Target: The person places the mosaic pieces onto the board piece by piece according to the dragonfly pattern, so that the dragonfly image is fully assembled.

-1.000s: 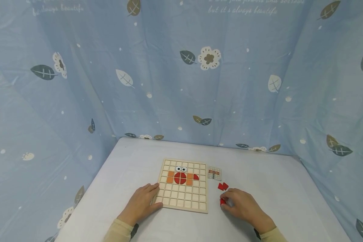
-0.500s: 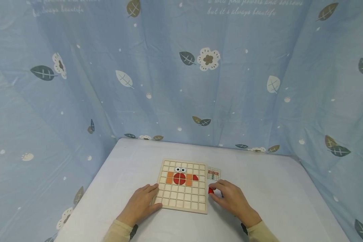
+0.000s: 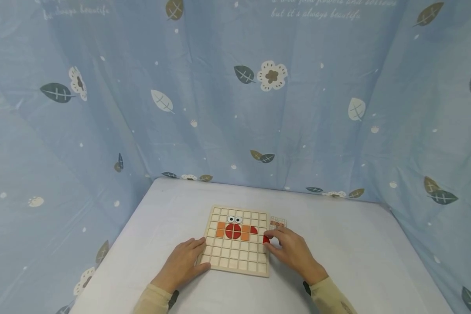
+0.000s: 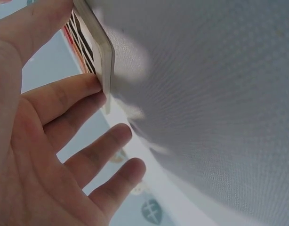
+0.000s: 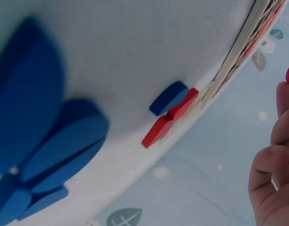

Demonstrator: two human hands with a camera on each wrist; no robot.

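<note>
A square wooden grid board (image 3: 230, 264) lies on the table. It bears two eye pieces (image 3: 238, 220), a red circle (image 3: 233, 231) of quarter pieces, orange pieces (image 3: 220, 230) on both sides and a red quarter piece (image 3: 253, 230) farther right. My left hand (image 3: 182, 264) rests at its near left corner, fingers extended along the edge. Over the right edge, my right hand (image 3: 292, 250) pinches a red piece (image 3: 266, 239) between thumb and fingertips; the fingers hide part of it.
Right of the board, a small pattern card (image 3: 278, 221) is partly covered by my right hand. The right wrist view shows red pieces (image 5: 157, 131) next to a blue piece (image 5: 169, 98), with larger-looking blue pieces (image 5: 64, 141) nearer the camera. A patterned curtain (image 3: 204, 139) surrounds the table.
My right hand has carried the red piece up and left from the table to the board's right edge, now overlapping the card. My left hand stays put.
</note>
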